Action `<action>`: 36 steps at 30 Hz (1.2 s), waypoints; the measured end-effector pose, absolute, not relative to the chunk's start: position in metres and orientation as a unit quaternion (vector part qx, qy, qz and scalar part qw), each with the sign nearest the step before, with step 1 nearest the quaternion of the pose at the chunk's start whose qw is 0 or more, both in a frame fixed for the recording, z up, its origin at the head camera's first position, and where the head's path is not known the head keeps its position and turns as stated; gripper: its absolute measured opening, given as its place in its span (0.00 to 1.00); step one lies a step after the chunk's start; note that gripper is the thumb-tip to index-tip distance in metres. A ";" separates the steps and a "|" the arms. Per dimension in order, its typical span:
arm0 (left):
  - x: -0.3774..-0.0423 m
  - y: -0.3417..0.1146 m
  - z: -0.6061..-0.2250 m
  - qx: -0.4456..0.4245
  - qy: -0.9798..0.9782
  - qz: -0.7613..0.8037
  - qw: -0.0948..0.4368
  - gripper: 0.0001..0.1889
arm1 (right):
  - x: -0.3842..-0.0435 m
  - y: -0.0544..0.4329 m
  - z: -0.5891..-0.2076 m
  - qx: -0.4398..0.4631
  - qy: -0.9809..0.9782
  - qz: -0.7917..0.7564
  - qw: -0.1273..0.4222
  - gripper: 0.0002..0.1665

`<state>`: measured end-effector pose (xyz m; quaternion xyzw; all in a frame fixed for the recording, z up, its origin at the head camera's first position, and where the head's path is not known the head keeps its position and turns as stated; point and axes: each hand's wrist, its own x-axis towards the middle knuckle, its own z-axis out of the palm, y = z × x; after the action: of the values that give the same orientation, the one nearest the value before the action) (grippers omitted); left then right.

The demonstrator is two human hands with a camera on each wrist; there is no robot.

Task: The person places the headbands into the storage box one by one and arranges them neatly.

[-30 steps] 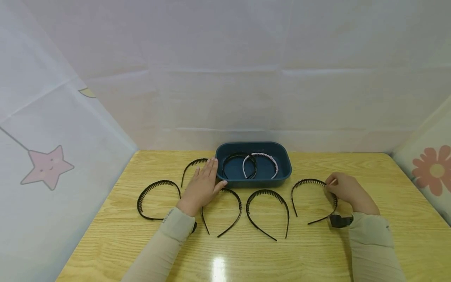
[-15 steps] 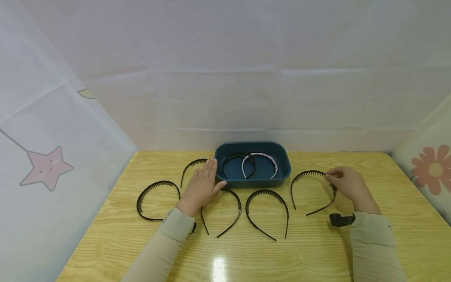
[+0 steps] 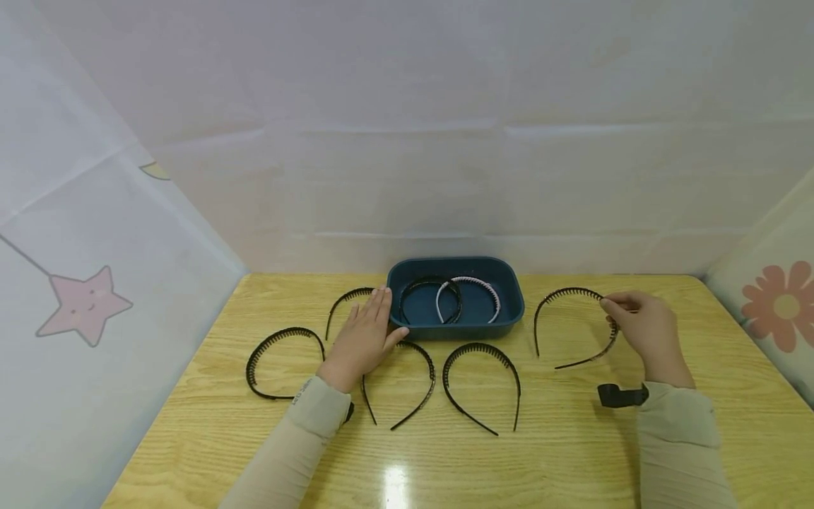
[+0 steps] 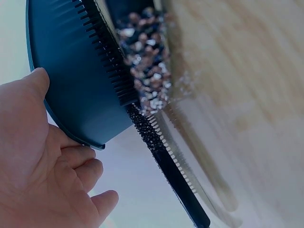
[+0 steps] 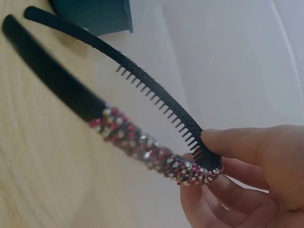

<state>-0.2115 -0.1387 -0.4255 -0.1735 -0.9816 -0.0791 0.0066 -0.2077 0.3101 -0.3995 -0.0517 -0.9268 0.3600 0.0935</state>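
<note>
My right hand (image 3: 649,329) pinches a black toothed headband (image 3: 568,290) between thumb and fingers, to the right of the blue box (image 3: 509,329). In the right wrist view the headband (image 5: 152,154) shows red and clear sparkling stones along its outer side and a row of teeth inside; it looks lifted off the table. My left hand (image 3: 364,339) rests against the left end of the box with its fingers mostly straight and the thumb at the front wall. Inside the box lie a black headband (image 3: 415,284) and a white-and-dark headband (image 3: 486,284), overlapping.
Several black headbands lie on the wooden table (image 3: 483,474): one in front of the box (image 3: 447,367), one partly under my left hand (image 3: 433,378), one far left (image 3: 251,364) and one behind that hand (image 3: 333,307). A pale wall sheet (image 3: 407,177) borders the back.
My right hand has raised the headband from the table and carried it away from me and slightly right. The left hand and the box stay in place.
</note>
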 end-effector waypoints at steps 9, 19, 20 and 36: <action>-0.212 -0.139 -0.426 -0.173 -0.982 -0.074 -0.001 0.44 | -0.204 0.313 -0.391 -0.084 -0.903 0.408 0.104 0.30; -0.211 -0.138 -0.425 -0.173 -0.982 -0.076 0.006 0.44 | -0.202 0.306 -0.381 -0.112 -0.834 0.531 0.100 0.28; -0.211 -0.138 -0.425 -0.173 -0.982 -0.076 0.007 0.44 | -0.202 0.305 -0.380 -0.110 -0.827 0.544 0.096 0.28; -0.210 -0.139 -0.426 -0.175 -0.981 -0.077 0.017 0.43 | -0.206 0.282 -0.384 -0.054 -0.729 0.682 0.015 0.29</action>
<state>-0.2104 -0.1393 -0.4264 -0.1754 -0.9813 -0.0771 0.0166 -0.2065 0.2817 -0.3839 -0.0543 -0.7294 0.6818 0.0154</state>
